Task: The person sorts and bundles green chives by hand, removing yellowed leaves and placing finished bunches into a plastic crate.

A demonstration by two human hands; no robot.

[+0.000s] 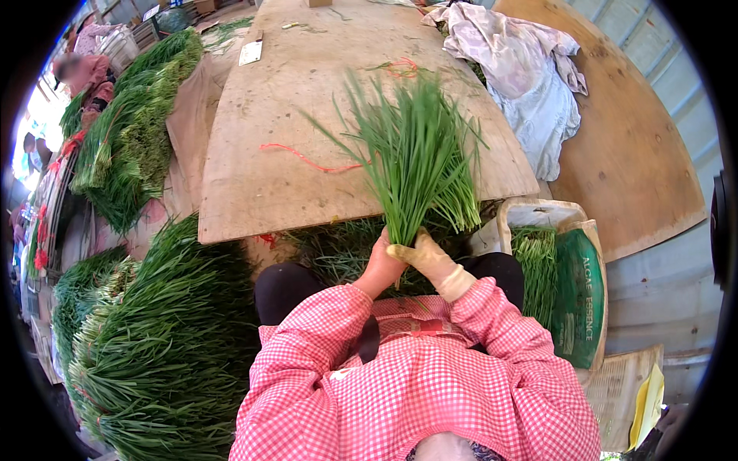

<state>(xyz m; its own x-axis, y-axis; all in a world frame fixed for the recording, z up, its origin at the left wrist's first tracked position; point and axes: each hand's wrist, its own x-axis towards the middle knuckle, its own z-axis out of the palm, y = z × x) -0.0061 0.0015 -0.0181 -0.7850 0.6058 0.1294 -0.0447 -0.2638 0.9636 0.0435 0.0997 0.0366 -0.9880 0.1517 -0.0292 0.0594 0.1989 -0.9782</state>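
Both hands are closed around the lower end of a bunch of long green leaves [407, 165], the bare left hand [382, 263] and the pale-gloved right hand [432, 263] pressed together. The bunch points away from the body, over the near edge of the worktop [265, 188]. Fingers overlap at the stems, so how each one grips cannot be told.

Dark knees stand on either side below the edge, with loose greenery [338, 250] between them, partly covered by the arms. To the left lies a large heap of greens [165, 346]; to the right, a pale crate [538, 209] holds more stalks [536, 265] beside a green sack [575, 296].

On the worktop, a second bunch [460, 201] lies just right of the held one, which partly hides it. A red string [311, 160] runs behind the held leaves. Farther off are a crumpled cloth [523, 69] at right and, at far left, a co-worker [96, 77], small and blurred.
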